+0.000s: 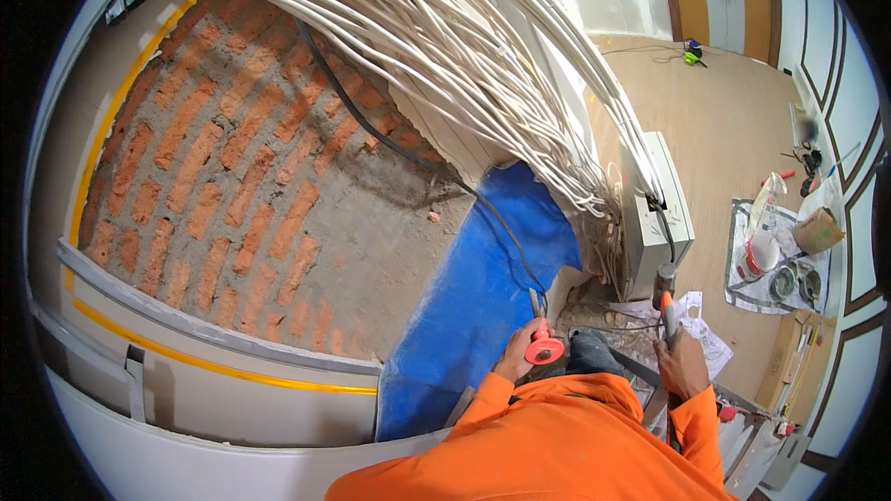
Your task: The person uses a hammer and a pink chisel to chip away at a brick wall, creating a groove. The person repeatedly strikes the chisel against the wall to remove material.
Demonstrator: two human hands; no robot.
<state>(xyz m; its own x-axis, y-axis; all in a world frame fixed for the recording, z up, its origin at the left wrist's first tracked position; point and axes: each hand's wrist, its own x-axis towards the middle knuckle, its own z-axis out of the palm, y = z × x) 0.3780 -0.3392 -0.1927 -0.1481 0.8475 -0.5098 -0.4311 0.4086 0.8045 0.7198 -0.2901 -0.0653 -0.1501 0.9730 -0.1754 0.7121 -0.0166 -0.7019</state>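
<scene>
A cold chisel (544,351) with a round red hand guard is gripped in my left hand (515,356). Its narrow metal blade points up the view, over a blue sheet (445,313). In my right hand (682,365) is a club hammer (666,282) with an orange and grey handle, its head raised and apart from the chisel. To the left of the sheet spreads exposed brickwork (202,202) with grey mortar. A black cable (362,118) crosses the bricks and the sheet, ending close to the chisel blade.
A thick bundle of white cables (431,35) hangs across the top. White cables enter a white metal box (654,223) ahead of my right hand. Buckets (759,257) and tins (783,283) stand on a floor mat at right. Yellow tape (115,118) borders the brickwork.
</scene>
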